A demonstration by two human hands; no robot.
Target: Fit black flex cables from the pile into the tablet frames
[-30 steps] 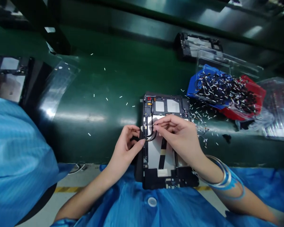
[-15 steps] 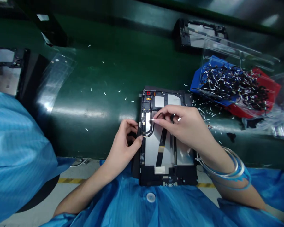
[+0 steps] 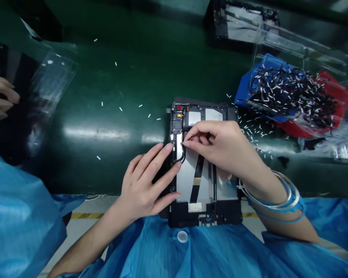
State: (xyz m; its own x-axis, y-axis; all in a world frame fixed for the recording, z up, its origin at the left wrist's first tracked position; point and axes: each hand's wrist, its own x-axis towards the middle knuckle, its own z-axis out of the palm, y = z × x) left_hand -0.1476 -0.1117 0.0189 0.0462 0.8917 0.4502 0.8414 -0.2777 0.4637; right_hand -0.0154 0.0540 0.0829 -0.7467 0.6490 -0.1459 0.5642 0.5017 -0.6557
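Observation:
An opened tablet-like device (image 3: 185,183) lies before me, its inside facing up with silver-grey panels and a black ribbon cable (image 3: 196,185). Along its left side curves a thin black cable (image 3: 183,156). The thumb and forefinger of my right hand (image 3: 217,141) pinch this cable near its upper part; the fingertips cover its end. My left hand (image 3: 147,183) is spread over the device's left edge, one fingertip touching the cable at its lower bend. Nothing is held in the left hand.
Blue bin (image 3: 243,90) and red bin (image 3: 343,98), heaped with black cables with white tips, stand at the right. White slips (image 3: 258,131) lie scattered on the green table (image 3: 118,154). Another opened device (image 3: 243,25) sits behind. A co-worker's hand (image 3: 1,98) is at far left.
My left hand has opened from a curled grip at the device's edge and spread its fingers across it. My right hand has shifted slightly left with the cable. A co-worker's hand has appeared at left.

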